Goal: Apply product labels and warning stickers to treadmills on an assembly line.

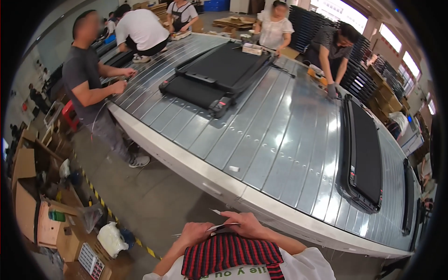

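In front of my chest, my left hand (196, 233) and my right hand (246, 225) are close together, fingers closed on a small, thin white piece (217, 227) that looks like paper or a label. My fingers cover part of it, and a dark bit shows beneath the right fingers. A pointed white tip (215, 212) sticks out by the right fingertips. Below both hands hangs a red and black striped cloth (231, 256) over my white shirt. Both hands are short of the conveyor's near edge.
A wide metal slat conveyor (186, 126) with a white side rail (242, 192) crosses ahead. It carries black treadmill bases (214, 70), another base (365, 154) at right. Co-workers (88, 70) stand or crouch around it. Cardboard boxes (70, 242) and striped floor tape (100, 200) lie left.
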`<state>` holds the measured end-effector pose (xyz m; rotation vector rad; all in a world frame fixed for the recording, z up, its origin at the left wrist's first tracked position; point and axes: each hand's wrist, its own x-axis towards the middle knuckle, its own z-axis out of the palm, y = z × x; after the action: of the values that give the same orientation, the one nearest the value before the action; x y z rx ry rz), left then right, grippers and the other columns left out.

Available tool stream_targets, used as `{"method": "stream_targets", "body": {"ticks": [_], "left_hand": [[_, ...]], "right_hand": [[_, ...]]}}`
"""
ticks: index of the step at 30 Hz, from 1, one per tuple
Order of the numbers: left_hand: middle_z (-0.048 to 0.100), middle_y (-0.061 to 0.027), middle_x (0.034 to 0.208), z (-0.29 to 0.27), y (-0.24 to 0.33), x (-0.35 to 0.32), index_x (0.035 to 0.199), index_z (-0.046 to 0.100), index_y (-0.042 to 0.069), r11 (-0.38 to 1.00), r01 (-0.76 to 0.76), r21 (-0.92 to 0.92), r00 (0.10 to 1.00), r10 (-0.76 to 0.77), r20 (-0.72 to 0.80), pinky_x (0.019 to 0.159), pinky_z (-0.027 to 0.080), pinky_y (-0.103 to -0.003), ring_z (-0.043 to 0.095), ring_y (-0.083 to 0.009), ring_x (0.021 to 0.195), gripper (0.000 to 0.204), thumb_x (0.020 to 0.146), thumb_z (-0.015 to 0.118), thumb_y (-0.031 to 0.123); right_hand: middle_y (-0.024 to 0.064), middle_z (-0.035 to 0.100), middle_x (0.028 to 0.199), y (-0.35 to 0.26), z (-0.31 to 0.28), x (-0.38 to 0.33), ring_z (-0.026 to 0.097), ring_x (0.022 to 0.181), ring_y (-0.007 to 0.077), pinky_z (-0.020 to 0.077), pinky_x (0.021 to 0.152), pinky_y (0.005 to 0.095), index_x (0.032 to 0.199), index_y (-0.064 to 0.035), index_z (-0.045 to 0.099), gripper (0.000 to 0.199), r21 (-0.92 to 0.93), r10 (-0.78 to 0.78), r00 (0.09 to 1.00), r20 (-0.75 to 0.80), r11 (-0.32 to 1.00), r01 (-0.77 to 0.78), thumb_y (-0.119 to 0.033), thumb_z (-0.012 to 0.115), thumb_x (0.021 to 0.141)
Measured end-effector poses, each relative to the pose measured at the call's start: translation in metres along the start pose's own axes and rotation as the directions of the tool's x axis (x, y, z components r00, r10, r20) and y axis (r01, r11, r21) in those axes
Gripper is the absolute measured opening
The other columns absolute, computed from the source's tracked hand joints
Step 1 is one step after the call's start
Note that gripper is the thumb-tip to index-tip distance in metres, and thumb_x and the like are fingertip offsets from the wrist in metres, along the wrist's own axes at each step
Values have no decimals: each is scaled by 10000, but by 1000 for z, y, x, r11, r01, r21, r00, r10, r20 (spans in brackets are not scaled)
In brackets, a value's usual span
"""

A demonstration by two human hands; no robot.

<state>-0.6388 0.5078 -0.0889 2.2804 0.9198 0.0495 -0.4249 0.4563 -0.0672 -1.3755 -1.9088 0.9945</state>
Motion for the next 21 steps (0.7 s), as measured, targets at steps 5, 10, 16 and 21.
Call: {"method": "stream_targets", "body": {"ticks": [5, 10, 16, 21], "left_hand": [[622, -89, 810, -42, -33, 3, 919, 621, 163, 996, 48, -72, 998, -50, -38, 635, 475, -368, 589, -291, 758, 210, 825, 504, 310], [622, -76, 806, -71, -69, 30, 905, 628, 169, 1000, 2, 10, 996, -1, -91, 615, 474, -357, 591, -278, 744, 204, 830, 499, 308], [623, -89, 812, -143, -99, 66, 927, 611, 150, 993, -19, 119, 993, 33, -110, 615, 459, -408, 587, -293, 758, 181, 795, 499, 202], [625, -79, 758, -175, -126, 100, 889, 631, 158, 988, -30, 155, 983, 58, -175, 574, 464, -406, 589, -301, 691, 157, 772, 547, 218]], "right_hand": [[19, 643, 815, -6, 10, 52, 594, 721, 269, 463, 619, 365, 1157, -144, 455, 413, -45, -83, 996, -21, 996, 82, -105, 579, 765], [19, 645, 815, 5, 6, 104, 602, 695, 260, 471, 597, 356, 1171, -148, 450, 434, -9, -84, 995, -51, 996, 84, -98, 584, 761], [24, 643, 806, 21, 3, 184, 607, 680, 246, 480, 604, 320, 1185, -170, 450, 483, 97, -123, 984, -129, 986, 136, -88, 611, 737], [27, 637, 813, 22, -20, 231, 602, 702, 247, 474, 606, 334, 1186, -179, 450, 488, -32, -115, 988, -104, 993, 112, -113, 619, 734]]}}
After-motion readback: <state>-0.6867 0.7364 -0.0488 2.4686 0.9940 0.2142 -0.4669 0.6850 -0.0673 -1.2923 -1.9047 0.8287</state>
